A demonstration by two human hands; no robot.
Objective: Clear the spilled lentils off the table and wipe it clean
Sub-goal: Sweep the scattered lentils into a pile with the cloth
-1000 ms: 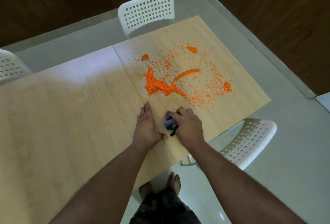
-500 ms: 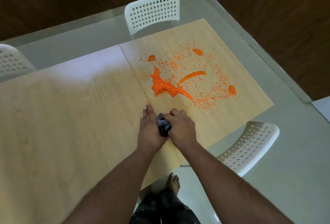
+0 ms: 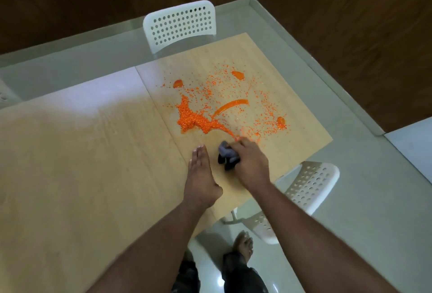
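With our right hand (image 3: 251, 164) clamped on a bunched dark grey cloth (image 3: 227, 156) and our left hand (image 3: 200, 175) flat and open beside it, we should drag the scattered orange lentils (image 3: 198, 122) together across the pale wooden desk (image 3: 93, 164) in long gathering strokes.

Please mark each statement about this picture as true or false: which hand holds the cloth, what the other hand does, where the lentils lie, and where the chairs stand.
1. The right hand holds a dark cloth. True.
2. The left hand is scooping up lentils. False: it rests flat and open on the table, apart from the spill.
3. The lentils lie beyond both hands. True.
4. The lentils are already gathered in one neat pile. False: a dense patch remains, with many grains scattered around it.
5. A white chair stands at the table's far side. True.
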